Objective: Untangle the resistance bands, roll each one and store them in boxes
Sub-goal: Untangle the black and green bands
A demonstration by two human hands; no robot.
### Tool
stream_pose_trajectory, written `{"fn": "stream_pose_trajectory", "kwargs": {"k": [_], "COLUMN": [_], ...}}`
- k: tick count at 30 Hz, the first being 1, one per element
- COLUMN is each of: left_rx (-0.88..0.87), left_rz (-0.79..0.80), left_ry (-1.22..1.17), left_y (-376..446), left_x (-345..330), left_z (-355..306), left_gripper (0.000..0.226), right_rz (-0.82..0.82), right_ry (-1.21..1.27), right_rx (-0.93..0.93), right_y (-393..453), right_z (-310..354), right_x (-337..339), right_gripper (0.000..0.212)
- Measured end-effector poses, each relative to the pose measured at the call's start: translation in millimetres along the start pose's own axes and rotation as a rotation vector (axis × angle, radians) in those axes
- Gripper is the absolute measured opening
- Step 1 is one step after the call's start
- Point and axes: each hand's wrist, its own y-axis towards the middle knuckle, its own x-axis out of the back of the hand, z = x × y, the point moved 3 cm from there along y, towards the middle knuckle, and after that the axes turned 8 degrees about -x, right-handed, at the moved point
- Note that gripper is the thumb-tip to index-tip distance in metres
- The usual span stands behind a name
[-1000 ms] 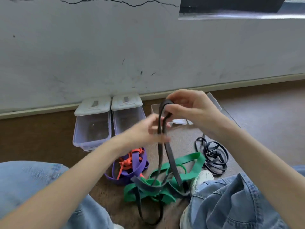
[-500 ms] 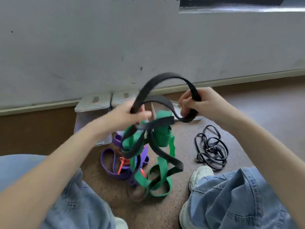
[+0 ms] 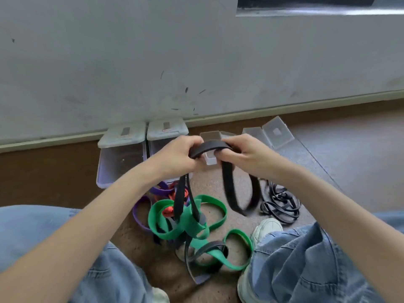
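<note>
Band colours on the speckled brown floor [image 3: 218, 189]

A wide black rubber band [image 3: 207, 146] hung over a green flat band [image 3: 215, 205], beside a purple band [image 3: 140, 215], an orange-red band [image 3: 168, 212] and a thin black cord bundle [image 3: 281, 204]; the jeans [image 3: 306, 259] were faded blue.

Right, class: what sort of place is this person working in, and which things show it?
Probably an indoor room, maybe at home: the person sits on a bare brown floor against a scuffed grey wall, with plastic boxes along the skirting.

Floor centre: tangle [image 3: 188, 224] fills it between the knees.
Right: thin black bands [image 3: 281, 204] beside the shoe [image 3: 265, 229].
Wall edge: boxes [image 3: 122, 158] lined up.
Far right floor [image 3: 360, 162]: bare, open.
</note>
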Motion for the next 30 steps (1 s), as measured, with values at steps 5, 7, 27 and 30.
{"fn": "stream_pose_trajectory", "kwargs": {"k": [5,7,27,30], "left_rx": [0.027,0.036,0.171,0.197], "left_rz": [0.349,0.329,-0.400,-0.425], "left_ry": [-0.012,-0.046,-0.702,-0.747], "left_y": [-27.5,-29.2,-8.8,-7.5], "left_x": [-57.6,-60.1,15.2,21.5], "left_z": [41.7,48.0,-30.6,-27.8], "left_gripper": [0.008,0.007,0.014,0.014], "right_rz": [-0.036,-0.115,0.064,-0.140], "right_ry": [0.553,0.780,-0.119,-0.303], "right_rx": [0.096,0.059,0.033,0.155], "right_y": [-7.9,-6.1,-11.6,-8.7], "right_z": [16.7,13.7,4.8,7.8], "right_x": [20.6,36.3,-10.1,-12.5], "right_gripper": [0.022,0.024,0.059,0.046]}}
